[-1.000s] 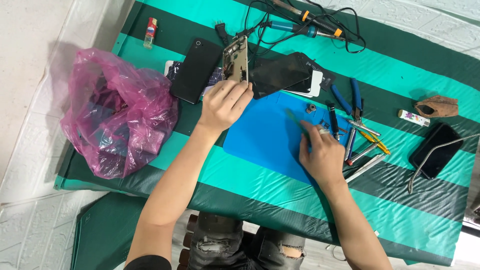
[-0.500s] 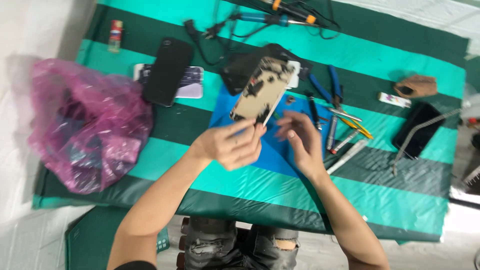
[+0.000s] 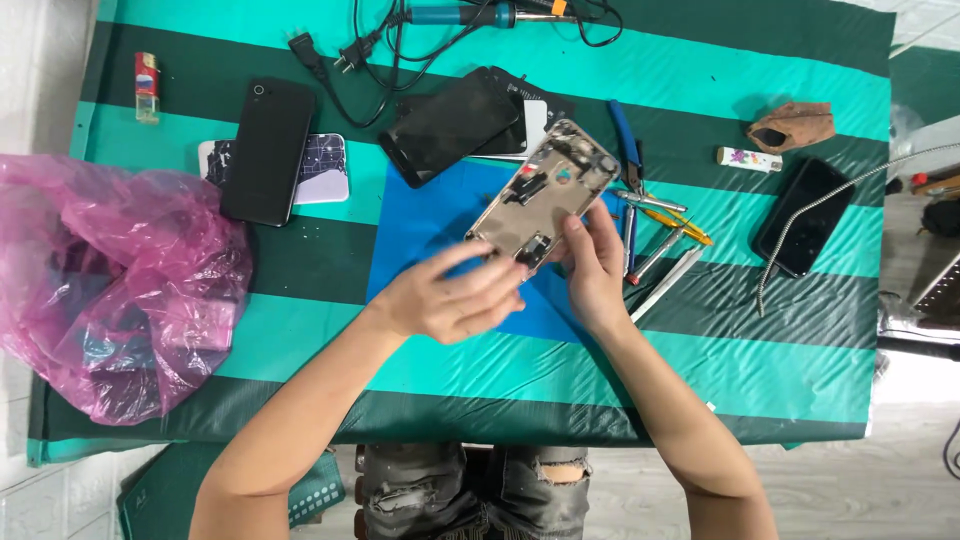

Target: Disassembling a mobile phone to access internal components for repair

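Striped cloth over a low table on pale floor

A table cover [image 3: 700,70] in bright teal and dark green bands spreads across the view. Pale tiled floor [image 3: 40,60] shows at the left edge, a light wood-look floor [image 3: 830,490] at the lower right. Lighting is even and bright.

A pink bag [image 3: 110,290] lies left; a black phone [image 3: 268,165], lighter [image 3: 147,87], soldering iron [image 3: 455,14] and pliers [image 3: 628,150] lie around.
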